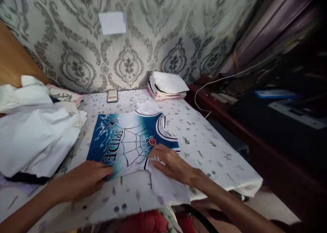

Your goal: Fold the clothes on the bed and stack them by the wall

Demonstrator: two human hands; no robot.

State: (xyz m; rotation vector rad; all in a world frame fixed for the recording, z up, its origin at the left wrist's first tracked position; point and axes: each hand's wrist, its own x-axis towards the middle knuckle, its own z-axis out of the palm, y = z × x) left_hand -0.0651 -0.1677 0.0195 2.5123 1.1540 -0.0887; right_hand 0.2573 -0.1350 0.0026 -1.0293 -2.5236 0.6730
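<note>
A blue-and-white sleeveless spider-web jersey [130, 139] lies flat in the middle of the tabletop [217, 154], its neckline toward the far side. The left hand [88, 178] rests palm down, fingers together, on the jersey's near left edge. The right hand [173, 163] presses flat with fingers spread on its near right part. A heap of white clothes [33, 137] sits at the left; a folded stack [167, 86] lies at the far edge.
</note>
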